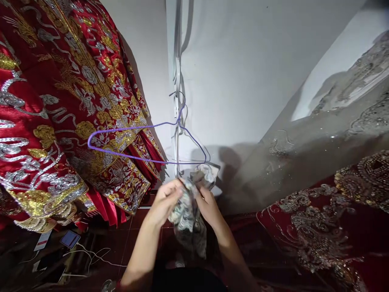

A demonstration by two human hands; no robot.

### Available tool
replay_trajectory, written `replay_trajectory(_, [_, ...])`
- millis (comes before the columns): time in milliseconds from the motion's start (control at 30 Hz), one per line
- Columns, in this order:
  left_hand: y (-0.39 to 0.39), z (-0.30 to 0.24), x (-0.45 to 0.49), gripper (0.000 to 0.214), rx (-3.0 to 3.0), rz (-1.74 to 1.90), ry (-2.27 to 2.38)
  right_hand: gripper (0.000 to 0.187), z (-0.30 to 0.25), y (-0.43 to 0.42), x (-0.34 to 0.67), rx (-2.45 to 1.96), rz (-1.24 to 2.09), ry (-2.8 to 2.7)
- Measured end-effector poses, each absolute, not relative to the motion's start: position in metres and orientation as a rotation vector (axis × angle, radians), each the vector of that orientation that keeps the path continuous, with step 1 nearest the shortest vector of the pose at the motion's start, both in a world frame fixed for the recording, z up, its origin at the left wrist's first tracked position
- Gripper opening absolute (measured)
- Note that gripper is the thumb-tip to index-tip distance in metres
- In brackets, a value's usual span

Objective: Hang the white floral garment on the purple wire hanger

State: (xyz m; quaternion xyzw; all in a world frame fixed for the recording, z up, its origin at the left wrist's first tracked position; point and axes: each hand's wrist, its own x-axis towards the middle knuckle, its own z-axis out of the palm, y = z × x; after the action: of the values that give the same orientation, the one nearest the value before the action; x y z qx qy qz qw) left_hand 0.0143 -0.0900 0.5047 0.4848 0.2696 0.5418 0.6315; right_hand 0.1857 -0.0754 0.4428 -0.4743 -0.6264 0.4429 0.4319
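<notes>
A crumpled grey, white and greenish patterned cloth garment [185,215] hangs down between my two hands, its exact kind unclear. My left hand [165,198] pinches its upper edge from the left side, thumb and fingers pressed together. On the opposite side my right hand [208,205] grips the same cloth, partly blurred by motion. Part of the cloth reaches up beyond my hands toward the wall. Just above them hangs a bare purple clothes hanger [133,156], its hook caught on a strip with cables on the wall.
Red jackets with gold and silver embroidery [100,73] hang at left. On the right are a sheer beaded gown [288,150] and a dark red beaded garment [316,219]. Low at left lie a lit phone [70,239] and white cables [91,255].
</notes>
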Motion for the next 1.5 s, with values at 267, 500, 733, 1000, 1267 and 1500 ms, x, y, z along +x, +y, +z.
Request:
replay_trajectory(267, [-0.096, 0.517, 0.024, 0.017, 1.548, 1.302, 0.923, 0.046, 0.452, -0.096, 0.182, -0.956, 1.517, -1.331])
replay_trajectory(500, [-0.097, 0.480, -0.018, 0.059, 1.569, 0.949, 0.839, 0.021, 0.489, -0.083, 0.188, -0.927, 1.092, -1.899])
replay_trajectory(733, [-0.111, 0.482, -0.052, 0.027, 1.737, 0.878, 1.226, 0.048, 0.533, -0.011, 0.198, -0.895, 0.645, -1.587])
replay_trajectory(1000, [-0.109, 0.561, -0.104, 0.041, 1.941, 0.577, 1.500, 0.042, 0.497, 0.047, 0.186, -1.291, 0.634, -1.550])
replay_trajectory(1267, [-0.075, 0.556, -0.128, 0.042, 2.164, 0.054, 1.966, 0.026, 0.490, 0.014, 0.206, -1.105, 0.454, -1.706])
replay_trajectory(1500, [-0.062, 0.570, -0.118, 0.042, 2.164, -0.062, 2.065, 0.013, 0.503, -0.002, 0.217, -1.186, 0.484, -1.700])
